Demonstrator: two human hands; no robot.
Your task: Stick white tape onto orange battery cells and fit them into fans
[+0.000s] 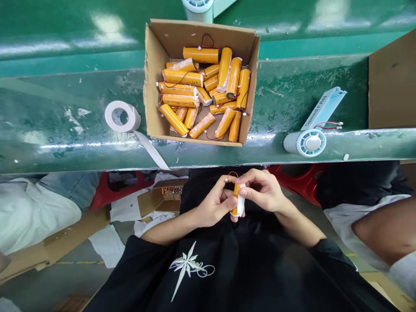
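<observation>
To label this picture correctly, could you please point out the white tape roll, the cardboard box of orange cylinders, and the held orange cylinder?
White tape roll [134, 118]: head view, its wound outer side.
Cardboard box [178, 38]: head view, inside of its far wall.
Held orange cylinder [236, 190]: head view, its orange wrap.

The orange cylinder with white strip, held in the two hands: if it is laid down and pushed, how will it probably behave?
The orange cylinder would probably roll, because its body looks round. The white strip along its side might make the rolling uneven, as it leaves orange showing. The thin red wire seems floppy, since it curves in an arc.
</observation>
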